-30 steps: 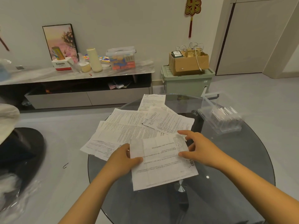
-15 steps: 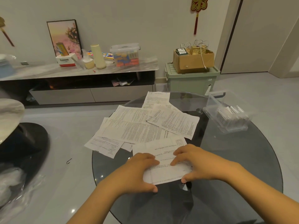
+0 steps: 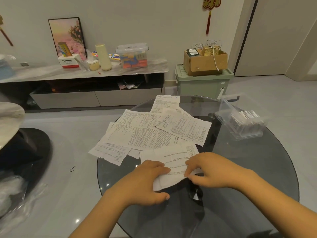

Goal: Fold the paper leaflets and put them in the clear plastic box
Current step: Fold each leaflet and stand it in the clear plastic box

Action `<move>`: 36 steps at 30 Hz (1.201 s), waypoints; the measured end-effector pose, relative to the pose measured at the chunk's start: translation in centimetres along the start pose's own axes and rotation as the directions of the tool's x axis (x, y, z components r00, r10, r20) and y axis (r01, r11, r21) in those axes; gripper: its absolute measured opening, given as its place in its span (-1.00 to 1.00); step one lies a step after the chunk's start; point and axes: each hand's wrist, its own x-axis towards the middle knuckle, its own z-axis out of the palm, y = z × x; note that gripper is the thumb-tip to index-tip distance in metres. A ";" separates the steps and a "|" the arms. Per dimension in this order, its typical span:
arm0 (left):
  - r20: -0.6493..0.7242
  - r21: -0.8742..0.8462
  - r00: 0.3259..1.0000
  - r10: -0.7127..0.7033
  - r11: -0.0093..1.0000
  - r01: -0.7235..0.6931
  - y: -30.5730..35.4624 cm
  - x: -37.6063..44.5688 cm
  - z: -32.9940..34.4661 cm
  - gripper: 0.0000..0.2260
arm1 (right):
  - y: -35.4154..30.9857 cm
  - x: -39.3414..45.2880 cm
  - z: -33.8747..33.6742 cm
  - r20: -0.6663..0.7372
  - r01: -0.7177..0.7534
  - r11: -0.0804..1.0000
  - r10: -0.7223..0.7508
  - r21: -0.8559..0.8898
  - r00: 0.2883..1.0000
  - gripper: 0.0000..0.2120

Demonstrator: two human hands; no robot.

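Head – glass table (image 3: 257, 169), leaflets (image 3: 145, 134).

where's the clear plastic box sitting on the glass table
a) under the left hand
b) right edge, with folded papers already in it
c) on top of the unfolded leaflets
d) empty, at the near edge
b: the clear plastic box sits at the glass table's right side, white folded papers visible inside.

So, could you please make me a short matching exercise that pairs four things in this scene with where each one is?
Things:
1. clear plastic box
2. cardboard box
3. leaflet being folded
4. framed picture

Places:
a. leaning against the wall
b. under both hands
c. right side of the glass table
d. on the green bin

Pairs: 1-c, 2-d, 3-b, 4-a
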 end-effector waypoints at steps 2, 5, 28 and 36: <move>0.007 -0.029 1.000 -0.002 1.000 0.003 -0.2 0.0 -0.2 -0.39 | 0.2 0.1 -0.1 -0.041 -0.012 1.000 0.013 0.016 0.999 -0.80; -0.035 -0.120 0.999 -0.038 0.992 0.034 -0.2 -0.1 -0.9 -0.65 | 0.5 0.3 -0.2 -0.105 -0.058 0.997 0.064 0.052 0.992 -0.76; -0.358 -0.096 0.876 -0.322 0.946 0.309 -2.0 1.9 0.3 -0.40 | 0.5 1.5 0.8 -0.087 -0.341 0.912 0.368 0.226 0.926 -0.59; -0.263 -0.010 0.965 0.009 1.000 -0.012 1.1 1.5 1.7 -0.58 | -0.2 0.3 0.7 0.056 -0.427 0.839 0.435 0.337 0.899 -0.76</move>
